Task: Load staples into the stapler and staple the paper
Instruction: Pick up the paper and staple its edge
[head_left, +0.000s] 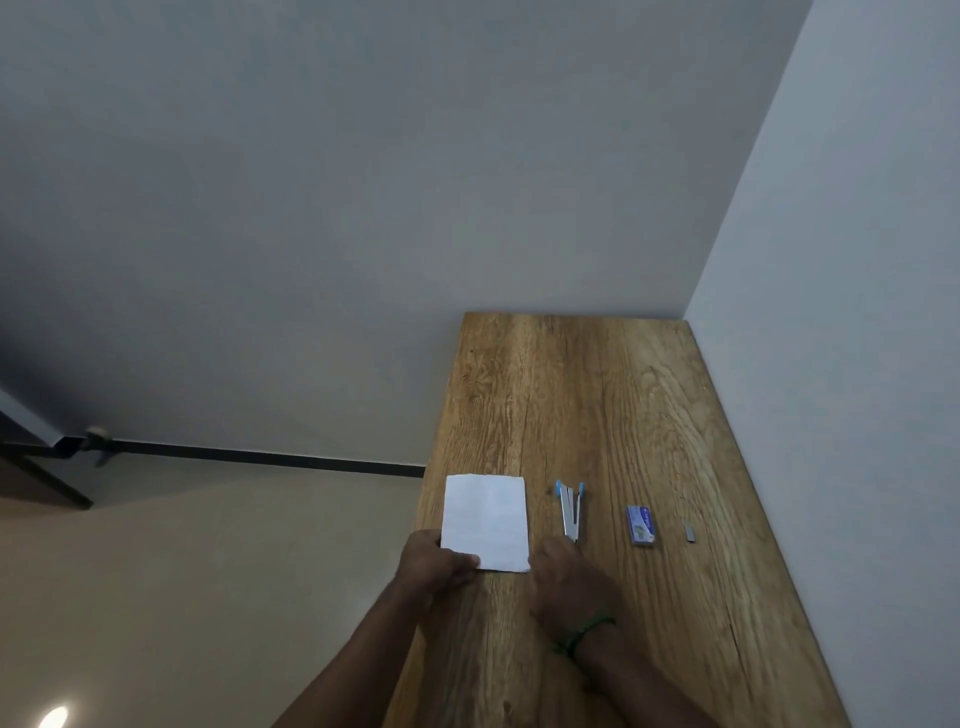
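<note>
A white paper (485, 519) lies flat near the left edge of the wooden table (597, 405). My left hand (434, 564) pinches the paper's near left corner, thumb on top. To the right of the paper lies a blue and silver stapler (571, 512), hinged open, lengthwise away from me. My right hand (569, 582) rests on the table just below the stapler's near end, at the paper's near right corner; whether it touches either one I cannot tell. Further right lie a blue staple box (640, 526) and a small grey strip of staples (690, 533).
The table stands in a corner, with one grey wall behind it and another along its right side (841, 364). Its left edge drops to a beige floor (208, 571). A green band circles my right wrist (582, 631).
</note>
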